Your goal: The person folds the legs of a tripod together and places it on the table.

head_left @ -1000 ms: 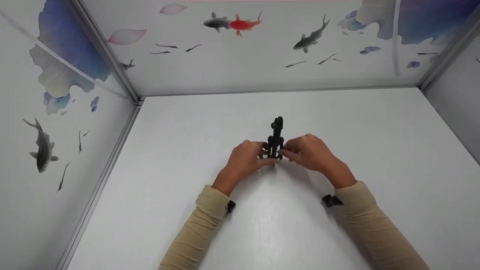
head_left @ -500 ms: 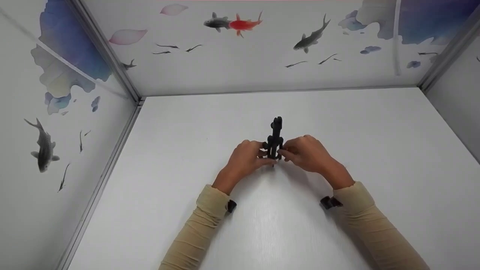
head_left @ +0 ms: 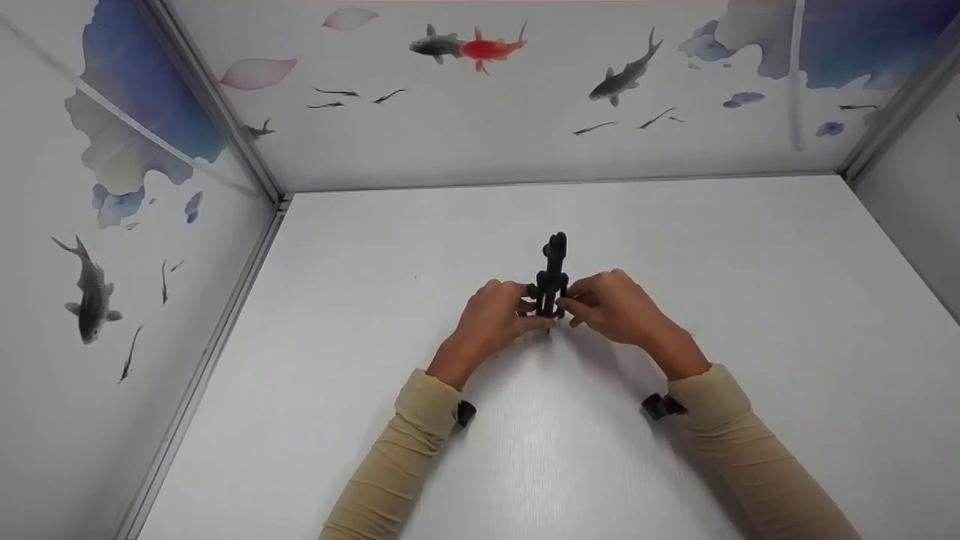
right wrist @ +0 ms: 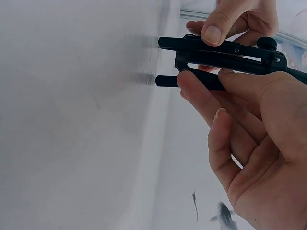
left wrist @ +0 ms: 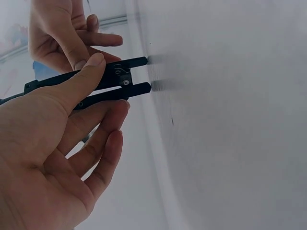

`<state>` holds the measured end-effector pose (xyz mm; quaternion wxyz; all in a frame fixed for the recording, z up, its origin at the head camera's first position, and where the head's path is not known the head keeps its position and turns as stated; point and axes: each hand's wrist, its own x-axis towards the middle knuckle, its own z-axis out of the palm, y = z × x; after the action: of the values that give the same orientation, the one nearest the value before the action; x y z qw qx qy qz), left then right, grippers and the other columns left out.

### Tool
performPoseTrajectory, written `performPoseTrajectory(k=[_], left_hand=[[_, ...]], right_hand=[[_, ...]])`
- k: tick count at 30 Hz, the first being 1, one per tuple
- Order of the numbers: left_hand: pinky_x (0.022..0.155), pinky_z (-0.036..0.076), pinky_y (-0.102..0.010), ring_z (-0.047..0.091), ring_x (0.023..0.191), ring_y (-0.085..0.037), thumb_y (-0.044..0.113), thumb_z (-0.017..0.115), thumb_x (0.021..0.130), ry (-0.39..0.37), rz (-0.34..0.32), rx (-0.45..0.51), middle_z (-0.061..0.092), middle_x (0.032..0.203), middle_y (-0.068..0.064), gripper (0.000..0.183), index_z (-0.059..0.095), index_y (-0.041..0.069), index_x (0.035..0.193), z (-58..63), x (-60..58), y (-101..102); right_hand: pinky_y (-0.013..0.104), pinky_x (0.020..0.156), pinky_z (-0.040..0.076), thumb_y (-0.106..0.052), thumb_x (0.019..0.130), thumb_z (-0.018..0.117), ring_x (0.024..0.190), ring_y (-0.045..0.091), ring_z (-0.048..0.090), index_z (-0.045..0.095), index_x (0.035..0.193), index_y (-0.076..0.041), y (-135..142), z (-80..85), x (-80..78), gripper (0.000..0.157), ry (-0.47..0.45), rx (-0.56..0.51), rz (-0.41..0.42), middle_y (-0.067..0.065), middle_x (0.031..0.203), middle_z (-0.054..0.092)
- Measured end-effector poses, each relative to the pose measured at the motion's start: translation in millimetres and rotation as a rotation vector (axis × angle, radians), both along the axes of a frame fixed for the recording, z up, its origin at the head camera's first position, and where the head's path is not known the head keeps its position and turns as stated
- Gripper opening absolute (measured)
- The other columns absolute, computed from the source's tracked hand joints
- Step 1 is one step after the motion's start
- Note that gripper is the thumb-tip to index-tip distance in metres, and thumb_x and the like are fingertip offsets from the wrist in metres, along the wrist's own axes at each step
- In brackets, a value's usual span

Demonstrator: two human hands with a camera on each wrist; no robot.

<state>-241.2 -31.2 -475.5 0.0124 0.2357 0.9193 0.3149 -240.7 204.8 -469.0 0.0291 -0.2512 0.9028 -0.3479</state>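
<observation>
A black tripod-like stand (head_left: 553, 277) was held upright between the two hands, near the middle of the worktop (head_left: 390, 240), with its feet at or just above the surface; whether they were touching could not be told. One leg was pinched between the thumb and bent fingers of the left hand (head_left: 491, 319), which was closed only as far as the slim leg allowed. Another leg was pinched likewise by the right hand (head_left: 619, 306), just beside the first. Its lower fingers were loosely curled below the leg. A small round knob (right wrist: 266, 43) was seen on the stand in the right wrist view.

The worktop was white and faintly grained. It was bordered at the back by a white panel (head_left: 487, 150) printed with fish and petals, joined at the left corner by a grey metal post (head_left: 214, 97) to a similarly printed side panel (head_left: 45, 187).
</observation>
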Motion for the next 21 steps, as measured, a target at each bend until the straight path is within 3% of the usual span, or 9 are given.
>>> performPoseTrajectory(k=[11,21], left_hand=[[0.083,0.063,-0.036,0.081,0.098,-0.016,0.039,0.091,0.089,-0.025,0.005,0.039,0.085,0.103,-0.005,0.030,0.085,0.015,0.106,-1.1,-2.6,-1.7],[0.076,0.057,-0.034,0.078,0.092,-0.015,0.041,0.090,0.089,-0.007,0.014,0.018,0.085,0.097,-0.003,0.030,0.086,0.014,0.100,-1.1,-2.9,-1.2]], right_hand=[[0.024,0.062,0.055,-0.016,0.106,0.070,0.066,0.011,0.079,0.081,0.112,0.000,-3.9,-0.9,1.5,0.020,-0.025,-0.037,0.008,0.014,0.092,0.084],[0.023,0.057,0.052,-0.013,0.106,0.069,0.061,0.012,0.078,0.079,0.115,0.001,-4.8,-6.6,0.9,0.019,-0.056,-0.099,0.017,0.018,0.096,0.084]])
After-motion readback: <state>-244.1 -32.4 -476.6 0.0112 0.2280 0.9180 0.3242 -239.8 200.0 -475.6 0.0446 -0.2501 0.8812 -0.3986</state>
